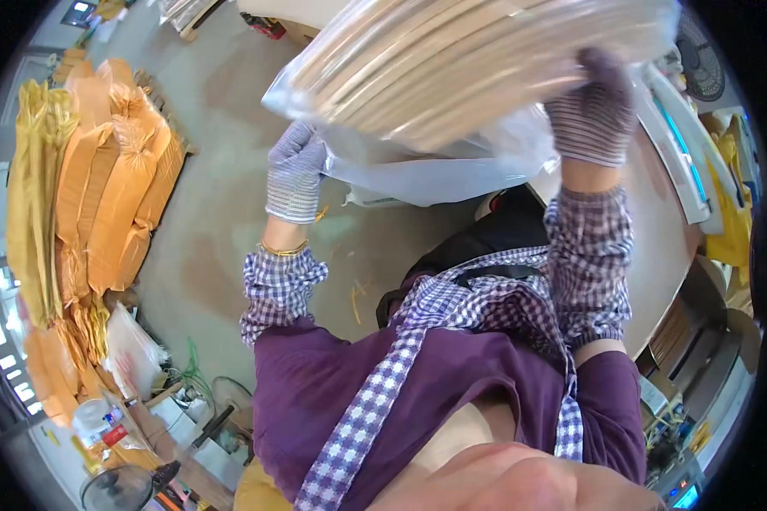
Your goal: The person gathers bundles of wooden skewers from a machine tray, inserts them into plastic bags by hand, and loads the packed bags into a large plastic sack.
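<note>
A large clear plastic bag (452, 175) is held up in front of me. Inside it lies a stack of long tan strips (418, 77), blurred, so their exact kind is not plain. My left hand (296, 175), in a striped knit glove, is closed on the bag's lower left corner. At the right side my right hand (595, 111), gloved the same way, grips the bag near the ends of the strips; its fingertips are smeared by motion. Loose film from the bag hangs below the strips.
To my right stands a work table (656, 247) with a long white and blue strip-shaped piece (677, 140) on it. Large orange wrapped bundles (115, 187) stand on the left floor. A black fan (700, 60) is at the far right. Cluttered tools (204, 434) lie at lower left.
</note>
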